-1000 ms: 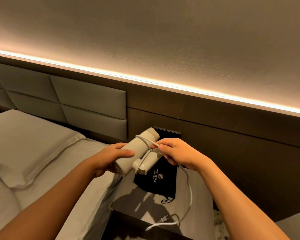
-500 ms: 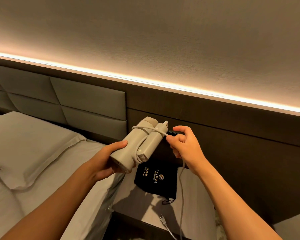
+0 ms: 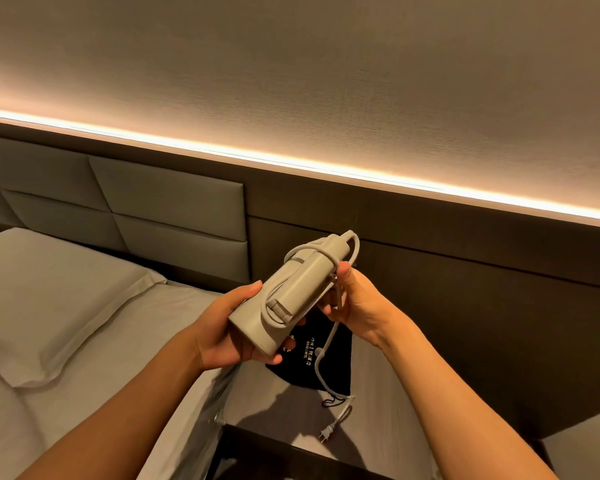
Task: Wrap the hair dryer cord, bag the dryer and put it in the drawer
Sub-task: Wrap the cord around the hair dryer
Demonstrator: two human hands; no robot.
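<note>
Now your left hand (image 3: 232,327) cups the back end of the dryer (image 3: 291,292) from below, thumb up its near side, fingers curled under its round rim, so that grip is clenched on the body. Your right hand (image 3: 354,306) sits just right of it, palm turned toward you, thumb pressed against the folded handle and fingers pinching the cord (image 3: 321,362) against it. Both forearms reach forward from the bottom edge and meet in the middle.

The dryer is a smooth, matte, pale grey tube, held off any surface and tilted with its far end up and to the right. Its handle lies folded flat along the barrel. Cord loops run lengthwise round barrel and handle, with one arc standing proud at the top end. Below your right grip the loose cord hangs down to the plug (image 3: 326,433).

Under both grips a black cloth bag (image 3: 329,368) with pale print and a drawstring lies flat on the grey tabletop (image 3: 278,407).
</note>
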